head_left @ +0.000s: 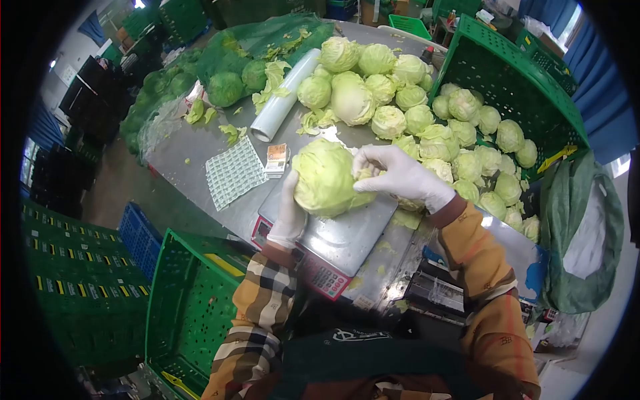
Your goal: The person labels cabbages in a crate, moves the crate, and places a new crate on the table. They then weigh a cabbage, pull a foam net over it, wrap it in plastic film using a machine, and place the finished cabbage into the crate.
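Observation:
A pale green cabbage (323, 179) is held up above the metal plate of a red-edged scale (350, 237). My left hand (289, 212), in a white glove, supports the cabbage from its left side. My right hand (404, 176), also gloved, is at the cabbage's right side, its thumb and fingers pinched on a leaf edge. Beyond the hands lies a heap of trimmed cabbages (353, 99). To the left of the held cabbage are a small stack of labels (276, 160) and a pale sheet of round pieces (236, 172).
A roll of clear film (287, 93) lies beyond the labels. Green netting (225, 60) with cabbages covers the far left. A tipped green crate (513, 87) spills cabbages at right. Another green crate (193, 300) stands at lower left, beside stacked crates (80, 267).

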{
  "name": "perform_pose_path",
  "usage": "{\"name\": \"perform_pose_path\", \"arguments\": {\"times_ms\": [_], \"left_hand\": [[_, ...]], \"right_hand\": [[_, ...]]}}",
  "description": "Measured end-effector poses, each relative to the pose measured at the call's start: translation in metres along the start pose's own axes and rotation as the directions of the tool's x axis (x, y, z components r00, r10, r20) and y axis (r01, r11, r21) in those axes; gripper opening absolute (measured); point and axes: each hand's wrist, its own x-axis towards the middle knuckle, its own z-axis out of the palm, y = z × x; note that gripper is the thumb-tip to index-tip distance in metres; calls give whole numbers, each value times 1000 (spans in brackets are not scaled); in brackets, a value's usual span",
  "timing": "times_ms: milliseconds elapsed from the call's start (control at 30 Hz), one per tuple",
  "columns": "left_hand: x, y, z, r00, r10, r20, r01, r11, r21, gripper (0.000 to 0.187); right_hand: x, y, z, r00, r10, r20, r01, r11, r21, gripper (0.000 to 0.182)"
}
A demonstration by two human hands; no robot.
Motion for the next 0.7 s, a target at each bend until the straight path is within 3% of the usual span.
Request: {"name": "perform_pose_path", "arguments": {"times_ms": [67,100,133,167,200,233,300,333,400,433,467,500,533,567,667,700], "left_hand": [[0,8,8,996,-67,-64,50,969,-243,77],[2,10,0,995,-87,45,97,940,-328,77],[0,12,-1,996,-81,40,90,940,-330,77],[-2,16,-1,990,-118,84,143,875,-462,78],[-3,19,-1,980,-147,135,198,791,-578,78],[-3,21,0,980,-143,136,196,794,-576,78],[-2,23,2,980,-129,151,195,779,-596,79],[-4,20,1,977,-144,159,211,778,-592,79],[1,13,-7,994,-106,-8,97,933,-347,76],[0,6,-7,989,-68,-132,36,972,-232,70],[1,0,-11,986,24,-167,-23,1000,7,66],[3,-5,-14,980,124,-157,-84,967,239,62],[2,-10,-14,968,105,-226,-17,932,362,56],[4,-22,-22,970,156,-187,-36,850,525,56],[-3,-9,10,984,171,-53,-75,665,743,61],[-4,-18,13,973,230,-3,-144,620,771,63]], "right_hand": [[-10,-10,-17,990,44,134,-43,999,-14,24],[-12,-7,-31,999,34,18,-32,995,-90,24],[-12,-2,-48,995,13,-97,-29,986,-166,25],[-10,15,-66,933,-65,-355,-101,898,-429,31],[-5,19,-70,804,-211,-556,-237,744,-625,38],[-4,24,-70,802,-216,-557,-234,744,-625,38],[-6,29,-65,668,-555,-496,-75,612,-787,49],[-13,31,-56,667,-545,-508,-90,618,-781,49],[-30,32,-39,835,-358,-418,14,773,-635,49],[-42,31,-31,847,-316,-426,-10,794,-608,46],[-57,30,-26,853,-271,-446,-46,811,-583,44],[-73,39,-24,843,-270,-465,-46,826,-562,42],[-94,50,-24,826,-262,-499,-64,837,-544,40],[-117,50,-24,811,-215,-544,-115,853,-508,39],[-201,34,-33,703,-25,-711,-316,884,-344,38],[-233,42,-39,628,13,-778,-331,909,-252,36]]}}
